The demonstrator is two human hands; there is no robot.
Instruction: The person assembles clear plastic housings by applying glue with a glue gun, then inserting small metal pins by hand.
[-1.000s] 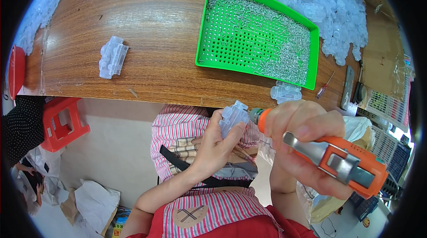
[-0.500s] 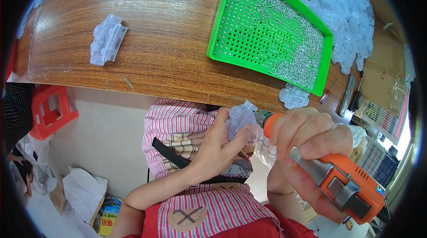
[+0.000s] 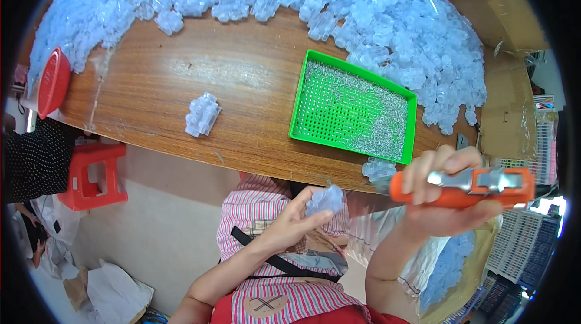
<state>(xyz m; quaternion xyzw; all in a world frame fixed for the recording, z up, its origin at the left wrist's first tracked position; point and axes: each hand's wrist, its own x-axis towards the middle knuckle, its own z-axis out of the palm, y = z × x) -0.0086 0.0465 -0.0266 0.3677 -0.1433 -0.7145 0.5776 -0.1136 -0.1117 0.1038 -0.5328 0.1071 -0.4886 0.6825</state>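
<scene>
Above my lap, near the table's front edge, my left hand point(image 3: 292, 222) pinches a clear plastic part point(image 3: 325, 200) between thumb and fingers. My right hand point(image 3: 426, 218) is wrapped round an orange cordless screwdriver point(image 3: 499, 195), held almost level. Its tip points left, smeared by motion, and stands apart from the clear part. Just beyond the tip, another clear plastic part point(image 3: 379, 169) lies by a green perforated tray point(image 3: 301, 133) of small silver screws point(image 3: 387, 124). A similar clear part point(image 3: 202, 114) lies alone on the tabletop to the left.
A large heap of clear plastic parts point(image 3: 399, 39) lines the back and right of the wooden table point(image 3: 248, 57). A red bowl point(image 3: 54, 83) sits at the left edge, above a red stool point(image 3: 97, 175). At lower right, a bag point(image 3: 466, 257) holds more clear pieces.
The screwdriver has pulled away from the clear part toward the right and swung to nearly level. My left hand still holds the part. The view has shifted, showing more of the table's far side.
</scene>
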